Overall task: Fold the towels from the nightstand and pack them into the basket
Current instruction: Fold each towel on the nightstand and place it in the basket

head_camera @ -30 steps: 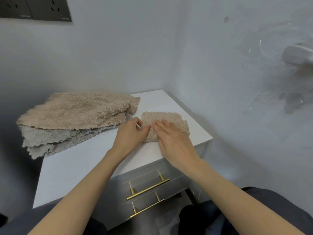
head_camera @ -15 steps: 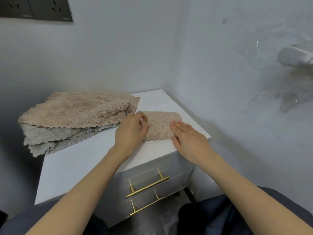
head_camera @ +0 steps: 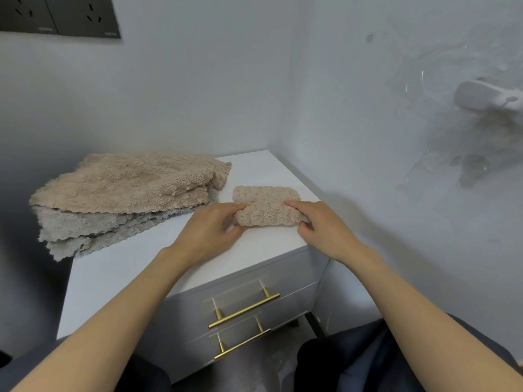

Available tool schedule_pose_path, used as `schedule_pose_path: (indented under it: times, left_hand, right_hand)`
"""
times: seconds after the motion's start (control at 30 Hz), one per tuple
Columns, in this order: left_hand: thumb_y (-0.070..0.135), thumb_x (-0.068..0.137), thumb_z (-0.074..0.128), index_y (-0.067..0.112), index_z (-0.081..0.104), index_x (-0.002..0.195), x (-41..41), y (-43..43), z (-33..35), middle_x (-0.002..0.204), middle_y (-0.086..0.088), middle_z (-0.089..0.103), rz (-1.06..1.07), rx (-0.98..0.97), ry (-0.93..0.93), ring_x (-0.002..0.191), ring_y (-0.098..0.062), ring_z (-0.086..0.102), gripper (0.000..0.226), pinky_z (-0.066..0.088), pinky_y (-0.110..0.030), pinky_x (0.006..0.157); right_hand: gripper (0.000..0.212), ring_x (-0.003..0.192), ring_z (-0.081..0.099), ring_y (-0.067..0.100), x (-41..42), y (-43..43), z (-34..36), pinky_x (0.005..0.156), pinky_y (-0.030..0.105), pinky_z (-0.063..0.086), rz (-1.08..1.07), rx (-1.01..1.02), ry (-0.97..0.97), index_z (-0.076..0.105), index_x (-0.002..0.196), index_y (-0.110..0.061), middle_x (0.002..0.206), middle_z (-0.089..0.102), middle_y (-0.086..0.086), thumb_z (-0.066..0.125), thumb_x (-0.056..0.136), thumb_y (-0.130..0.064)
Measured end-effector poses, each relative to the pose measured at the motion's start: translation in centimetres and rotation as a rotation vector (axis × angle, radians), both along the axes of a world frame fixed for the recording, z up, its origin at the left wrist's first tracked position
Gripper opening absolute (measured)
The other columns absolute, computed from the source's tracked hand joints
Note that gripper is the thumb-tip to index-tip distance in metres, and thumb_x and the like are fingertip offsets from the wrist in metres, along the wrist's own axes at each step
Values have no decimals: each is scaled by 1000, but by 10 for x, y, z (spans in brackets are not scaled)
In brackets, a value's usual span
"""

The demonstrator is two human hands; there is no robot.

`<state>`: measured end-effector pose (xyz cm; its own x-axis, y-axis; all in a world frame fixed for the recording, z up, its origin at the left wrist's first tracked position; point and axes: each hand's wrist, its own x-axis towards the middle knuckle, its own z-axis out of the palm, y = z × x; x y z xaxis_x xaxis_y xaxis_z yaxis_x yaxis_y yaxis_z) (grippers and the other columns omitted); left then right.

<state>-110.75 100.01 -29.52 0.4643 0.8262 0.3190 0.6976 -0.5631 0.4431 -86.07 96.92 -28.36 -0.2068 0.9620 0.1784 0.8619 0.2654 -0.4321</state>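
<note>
A small folded beige towel [head_camera: 266, 206] lies near the right front corner of the white nightstand [head_camera: 135, 267]. My left hand [head_camera: 210, 230] pinches its near left end, and my right hand [head_camera: 322, 227] pinches its near right end, lifting the front edge a little. A stack of unfolded beige and grey towels [head_camera: 124, 199] sits on the left rear part of the nightstand and hangs over its left edge. No basket is in view.
The nightstand stands in a corner between two white walls, with two drawers and gold bar handles [head_camera: 244, 311] facing me. Dark wall sockets [head_camera: 59, 15] are at the upper left. A white fixture [head_camera: 486, 99] juts from the right wall. My knees sit below.
Both hands went from pressing flat on the small towel to gripping its two ends, my right hand shifting to the right end. The towel's front edge now looks raised and rolled.
</note>
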Motion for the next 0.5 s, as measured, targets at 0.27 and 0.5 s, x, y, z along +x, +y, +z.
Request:
schedule_pose_path:
  times: [0.27,0.5]
  left_hand:
    - [32,92,60,14,65,81,9,6,5,79,6,68,125,-261,-307,80,-13,61,22,46,-31,75]
    - [40,94,51,17,30,60,16,-1,10,54,4,31,310,-295,-235,53,-16,32,46,21,-30,54]
  right_hand:
    - [20,94,63,28,4,9,8,84,32,47,-125,-42,415,65,109,-9,101,70,7,58,90,-6]
    - [19,91,54,17,1,12,10,92,36,37,-266,-217,436,61,99,-21,80,58,-12,52,95,-38]
